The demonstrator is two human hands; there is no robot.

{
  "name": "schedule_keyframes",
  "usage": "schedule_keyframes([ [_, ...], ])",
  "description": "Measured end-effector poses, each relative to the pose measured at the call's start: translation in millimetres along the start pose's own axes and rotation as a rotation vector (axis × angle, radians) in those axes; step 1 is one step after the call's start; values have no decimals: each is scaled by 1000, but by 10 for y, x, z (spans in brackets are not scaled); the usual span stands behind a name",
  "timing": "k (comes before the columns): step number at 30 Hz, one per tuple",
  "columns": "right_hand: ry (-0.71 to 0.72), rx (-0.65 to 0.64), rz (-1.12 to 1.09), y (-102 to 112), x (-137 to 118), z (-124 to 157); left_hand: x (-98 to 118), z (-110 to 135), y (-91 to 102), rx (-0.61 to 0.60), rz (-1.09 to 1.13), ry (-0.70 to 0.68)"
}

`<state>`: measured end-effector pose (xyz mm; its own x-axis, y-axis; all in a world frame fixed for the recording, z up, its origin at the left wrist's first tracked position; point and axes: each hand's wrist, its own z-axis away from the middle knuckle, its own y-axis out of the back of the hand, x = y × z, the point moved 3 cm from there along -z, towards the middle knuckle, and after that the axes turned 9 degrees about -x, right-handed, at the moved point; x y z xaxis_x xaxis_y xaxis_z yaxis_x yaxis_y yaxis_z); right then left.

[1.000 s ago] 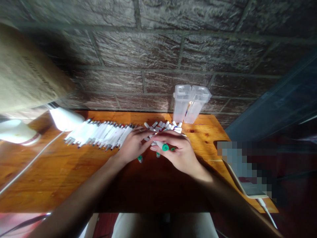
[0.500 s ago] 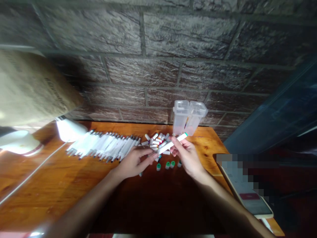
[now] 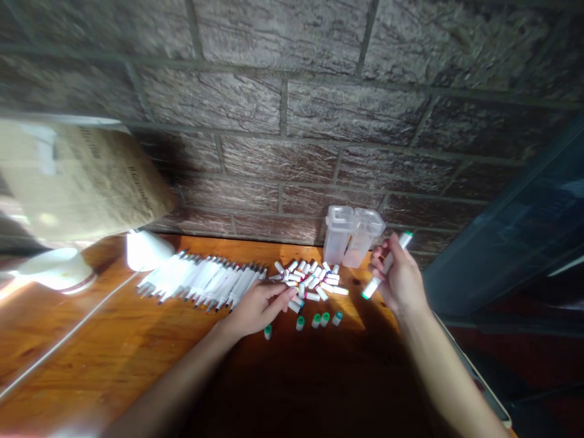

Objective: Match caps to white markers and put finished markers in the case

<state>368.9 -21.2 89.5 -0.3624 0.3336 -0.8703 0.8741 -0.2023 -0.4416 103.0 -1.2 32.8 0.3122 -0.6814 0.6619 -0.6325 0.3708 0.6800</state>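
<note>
My right hand (image 3: 402, 280) is raised at the right, its fingers closed round a white marker (image 3: 373, 287) that is green at both ends and tilted. Over the near left edge of a heap of loose white caps (image 3: 314, 278) is my left hand (image 3: 260, 306). Its fingers stretch forward with the thumb alongside, and I see nothing held in them; the tips overlap the caps in view. Several green-topped caps (image 3: 300, 323) stand upright in a rough row before the heap. To the left lies a row of white markers (image 3: 207, 280) side by side.
Two clear plastic containers (image 3: 340, 237) stand against the brick wall (image 3: 310, 164). On the left are a lamp (image 3: 86, 182) with a paper-like shade, a white cup-shaped object (image 3: 59, 271) and a white cable (image 3: 73, 331). A phone (image 3: 488, 389) lies at the right edge, partly behind my forearm.
My left hand has let go of the marker's lower end. My right hand has carried the marker away to the right, and the view has shifted, showing more of the cap heap.
</note>
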Motion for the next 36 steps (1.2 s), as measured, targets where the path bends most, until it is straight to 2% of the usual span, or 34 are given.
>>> schedule_keyframes([
  [3,-7,-31,253,37,-188,-114,1,6,4,-4,2,21],
  [6,84,-34,672,72,-352,-296,8,10,3,-11,13,18],
  [9,236,57,1183,137,-502,-545,4,12,11,0,20,8],
  [12,243,89,1430,227,-535,-757,-8,14,21,14,19,12],
  [16,237,-100,1494,250,-377,-838,-4,17,26,18,18,4],
  [18,242,-135,1505,235,-275,-824,6,18,27,20,15,0],
  [24,191,-92,1553,240,-66,-804,1,22,29,34,15,14],
  [28,234,-33,1535,306,-26,-809,-8,24,27,31,5,13],
  [32,294,23,1497,383,-80,-813,-4,18,24,34,11,11],
  [36,323,91,1487,416,-304,-738,-1,13,19,36,17,17],
])
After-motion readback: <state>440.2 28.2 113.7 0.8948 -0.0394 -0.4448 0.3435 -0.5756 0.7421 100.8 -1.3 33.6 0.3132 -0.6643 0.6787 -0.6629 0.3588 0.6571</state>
